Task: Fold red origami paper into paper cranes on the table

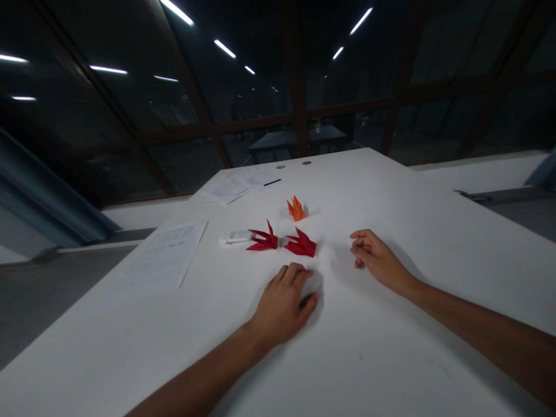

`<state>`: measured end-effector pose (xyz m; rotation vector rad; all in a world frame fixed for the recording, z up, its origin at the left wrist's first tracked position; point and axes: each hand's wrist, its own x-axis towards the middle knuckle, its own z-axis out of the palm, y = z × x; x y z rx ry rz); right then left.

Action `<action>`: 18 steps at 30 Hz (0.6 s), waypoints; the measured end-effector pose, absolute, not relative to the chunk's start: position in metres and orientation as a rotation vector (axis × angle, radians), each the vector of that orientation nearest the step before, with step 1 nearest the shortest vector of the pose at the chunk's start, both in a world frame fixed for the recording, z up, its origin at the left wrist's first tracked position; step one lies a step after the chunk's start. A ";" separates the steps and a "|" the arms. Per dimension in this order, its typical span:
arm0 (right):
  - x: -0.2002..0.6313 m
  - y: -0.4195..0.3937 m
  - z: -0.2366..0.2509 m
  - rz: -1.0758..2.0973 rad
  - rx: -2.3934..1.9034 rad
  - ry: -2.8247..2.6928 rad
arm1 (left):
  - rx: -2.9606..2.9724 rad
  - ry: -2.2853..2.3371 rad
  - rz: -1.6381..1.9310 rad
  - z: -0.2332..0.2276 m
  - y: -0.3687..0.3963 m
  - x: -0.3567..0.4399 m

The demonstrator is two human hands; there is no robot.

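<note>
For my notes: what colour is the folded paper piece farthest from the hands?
Orange; the folded paper piece shows in the head view.

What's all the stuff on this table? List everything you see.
Folded paper shapes: two, red, side by side mid-table, just beyond the left hand.
Folded paper shape: one, orange, behind the red ones.
Small tube: one, white, left of the red shapes.
Printed sheets: several, white, left side and far edge.
Table: one, white.
Left hand: palm down, empty.
Right hand: resting, fingers curled, empty.
</note>
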<state>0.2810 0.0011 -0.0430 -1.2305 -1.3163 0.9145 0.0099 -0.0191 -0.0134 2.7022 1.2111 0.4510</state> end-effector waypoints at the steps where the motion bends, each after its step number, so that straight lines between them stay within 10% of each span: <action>1: 0.281 0.001 -0.044 0.911 -1.231 -1.322 | 2.704 1.205 0.454 -0.013 -0.019 0.010; 18: 0.269 -0.020 -0.031 0.574 -1.285 -1.924 | 2.651 1.762 0.981 -0.009 0.037 -0.033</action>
